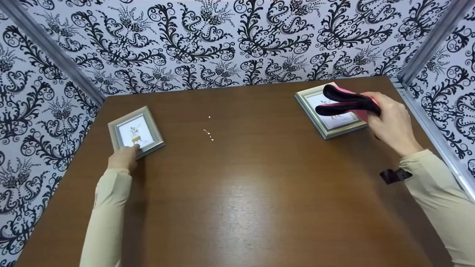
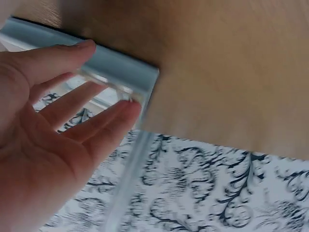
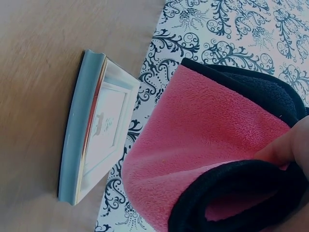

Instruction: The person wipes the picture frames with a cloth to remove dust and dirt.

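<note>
My right hand (image 1: 393, 120) grips a folded pink cloth with black edging (image 3: 207, 116), its folds hanging loose from the fingers. In the head view the cloth is above the right picture frame (image 1: 324, 132) and covers part of it. A second picture frame (image 1: 153, 124), silver-toned with a small plant drawing, lies at the left of the table. My left hand (image 1: 123, 158) is at its lower edge. In the left wrist view the fingers are spread and relaxed, with fingertips (image 2: 130, 108) at the frame's rim; whether they press on it I cannot tell.
Several small pale crumbs (image 1: 209, 133) lie on the brown table (image 1: 237, 178), left of its middle. Patterned black-and-white panels (image 1: 207, 40) stand behind and at both sides. Metal posts (image 1: 426, 40) rise at the back corners. A dark strap (image 1: 395, 175) is at my right wrist.
</note>
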The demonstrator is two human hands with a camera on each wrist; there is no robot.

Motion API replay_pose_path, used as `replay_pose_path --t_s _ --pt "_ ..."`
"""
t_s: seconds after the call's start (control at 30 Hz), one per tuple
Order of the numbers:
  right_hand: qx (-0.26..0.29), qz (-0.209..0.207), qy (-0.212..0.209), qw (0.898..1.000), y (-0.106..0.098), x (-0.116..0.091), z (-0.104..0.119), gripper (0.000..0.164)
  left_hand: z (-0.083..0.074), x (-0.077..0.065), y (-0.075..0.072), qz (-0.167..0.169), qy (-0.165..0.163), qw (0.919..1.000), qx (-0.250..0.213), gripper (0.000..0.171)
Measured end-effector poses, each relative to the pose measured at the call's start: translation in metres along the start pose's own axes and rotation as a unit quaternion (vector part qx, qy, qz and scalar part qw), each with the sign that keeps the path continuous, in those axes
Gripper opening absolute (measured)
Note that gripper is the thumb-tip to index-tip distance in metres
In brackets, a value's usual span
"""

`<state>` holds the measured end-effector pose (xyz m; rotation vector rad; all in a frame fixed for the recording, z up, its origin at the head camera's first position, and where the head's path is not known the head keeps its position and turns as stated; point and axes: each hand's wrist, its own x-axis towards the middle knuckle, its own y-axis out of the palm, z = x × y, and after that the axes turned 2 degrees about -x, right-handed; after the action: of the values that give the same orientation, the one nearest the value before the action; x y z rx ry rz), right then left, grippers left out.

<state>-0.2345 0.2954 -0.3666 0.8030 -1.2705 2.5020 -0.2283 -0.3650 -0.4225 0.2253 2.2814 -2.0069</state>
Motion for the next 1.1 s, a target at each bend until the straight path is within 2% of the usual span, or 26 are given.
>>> replay_pose_path --t_s 0.27,0.47,0.6,0.77,0.9,1.1 --pt "0.013 0.002 -0.007 1.000 -0.002 -0.002 0.003 0.038 -0.038 -0.004 0.010 -0.052 0.054 0.9966 0.034 0.025" --pt "0.016 -0.001 -0.009 1.000 -0.004 -0.004 0.010 0.034 -0.072 -0.007 0.023 -0.072 0.109 0.9914 0.011 0.047" --pt "0.021 0.001 -0.016 1.000 -0.003 -0.004 0.018 0.034 -0.098 -0.010 0.033 -0.088 0.141 0.9861 0.000 0.048" --pt "0.021 0.003 -0.023 0.999 -0.001 -0.001 0.025 0.033 -0.136 -0.016 0.044 -0.130 0.201 0.9710 0.003 0.047" --pt "0.021 0.005 -0.027 0.999 0.000 -0.002 0.030 0.032 -0.166 -0.021 0.051 -0.141 0.251 0.9576 0.018 0.047" --pt "0.025 0.005 -0.035 0.999 0.003 -0.003 0.035 0.031 -0.210 -0.030 0.061 -0.170 0.329 0.9283 0.033 0.046"
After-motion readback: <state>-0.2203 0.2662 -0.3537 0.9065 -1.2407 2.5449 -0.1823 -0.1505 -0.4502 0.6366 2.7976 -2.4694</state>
